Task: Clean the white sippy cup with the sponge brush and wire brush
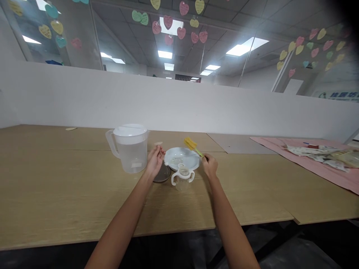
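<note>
In my right hand [210,165], the fingers are closed round the green handle of a bottle brush [190,144]. Its yellow sponge head points up and left, over the far side of a white bowl [188,161]. My left hand [156,160] is beside the bowl's left rim, fingertips pinched together; what they hold, if anything, I cannot make out. In front of the bowl stands a clear baby bottle [183,183] with a white two-handled collar and an uncapped top. Partly behind my left wrist lies a dark round dish [162,175].
A translucent lidded pitcher [134,153] stands left of my left hand. Far right, a pink cloth [303,158] carries several packets. A small pale flat piece [71,129] lies at the back left. A white wall [179,102] borders the wooden table [84,194].
</note>
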`<state>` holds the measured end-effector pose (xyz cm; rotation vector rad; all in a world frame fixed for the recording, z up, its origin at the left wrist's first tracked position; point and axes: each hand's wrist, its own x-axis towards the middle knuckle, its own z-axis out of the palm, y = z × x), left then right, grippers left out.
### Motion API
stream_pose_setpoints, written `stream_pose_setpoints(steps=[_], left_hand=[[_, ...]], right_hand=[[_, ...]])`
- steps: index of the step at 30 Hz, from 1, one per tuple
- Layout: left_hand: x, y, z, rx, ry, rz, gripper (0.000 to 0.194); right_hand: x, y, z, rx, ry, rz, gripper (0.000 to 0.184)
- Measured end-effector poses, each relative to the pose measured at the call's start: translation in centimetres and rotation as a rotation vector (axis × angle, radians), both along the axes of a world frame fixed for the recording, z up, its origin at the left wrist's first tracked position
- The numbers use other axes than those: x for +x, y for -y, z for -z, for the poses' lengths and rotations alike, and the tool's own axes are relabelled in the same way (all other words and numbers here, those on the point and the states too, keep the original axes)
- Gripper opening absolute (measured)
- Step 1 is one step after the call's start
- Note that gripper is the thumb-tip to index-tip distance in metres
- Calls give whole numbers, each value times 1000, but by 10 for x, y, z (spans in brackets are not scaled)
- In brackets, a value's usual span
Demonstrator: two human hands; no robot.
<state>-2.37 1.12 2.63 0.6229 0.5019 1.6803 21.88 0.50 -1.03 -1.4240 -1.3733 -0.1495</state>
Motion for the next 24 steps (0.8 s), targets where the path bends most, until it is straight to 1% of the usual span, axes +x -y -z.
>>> stream_pose_setpoints(steps=[3,5,7,9,11,13,15,18,24], left_hand=[[-2,-1,9,-72,-364,-281,16],[-3,-2,15,-132,-564,-389,19],[-5,-3,21,-162,-657,-402,15],[-6,-5,26,-178,-719,-366,10],[-7,-6,30,-189,-800,-326,7],[-9,-8,33,-188,-891,-307,5],[-12,-8,35,-173,-985,-318,5],[-16,-8,38,-140,-1113,-358,11],[-22,-10,48,-82,-1292,-406,18]], right_hand=[[-3,-8,4,13,-80,-66,31],[-6,-12,5,31,-179,-150,31],[-10,-14,5,36,-331,-225,32],[-12,-14,2,27,-516,-275,33],[-13,-12,-2,22,-687,-293,32],[-13,-10,-6,35,-798,-305,32],[-12,-7,-10,57,-866,-323,31],[-11,-5,-11,64,-937,-349,29],[-12,-7,-10,33,-948,-361,26]])
